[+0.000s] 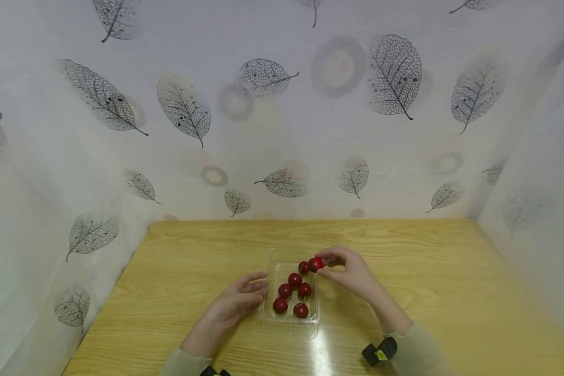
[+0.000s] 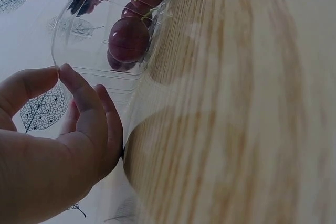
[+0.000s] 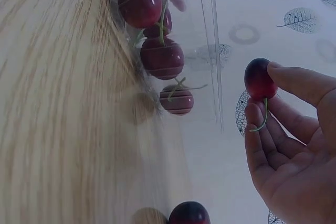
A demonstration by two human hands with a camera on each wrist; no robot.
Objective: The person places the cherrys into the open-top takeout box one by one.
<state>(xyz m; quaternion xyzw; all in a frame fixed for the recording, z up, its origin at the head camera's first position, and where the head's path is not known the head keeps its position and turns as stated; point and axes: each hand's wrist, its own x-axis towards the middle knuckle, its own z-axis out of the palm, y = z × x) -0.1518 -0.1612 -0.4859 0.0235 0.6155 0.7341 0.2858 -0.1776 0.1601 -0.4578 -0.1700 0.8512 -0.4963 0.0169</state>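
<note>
A clear plastic box (image 1: 291,319) stands on the table with several dark red cherries (image 1: 285,290) inside, some with green stems. Its left rim is pinched between the thumb and forefinger of my left hand (image 1: 237,300); the left wrist view shows those fingertips meeting at the edge. Over the box's far right corner, my right hand (image 1: 350,269) holds one cherry (image 3: 260,80) between thumb and fingers, its green stem hanging down. Another cherry (image 3: 189,213) lies outside the box, cut off by the bottom edge of the right wrist view.
The wood-grain table (image 1: 192,250) extends around the box on all sides. Pale sheeting with a leaf print (image 1: 286,136) rises behind the table and along both sides. Dark wrist devices (image 1: 379,351) sit at the sleeves.
</note>
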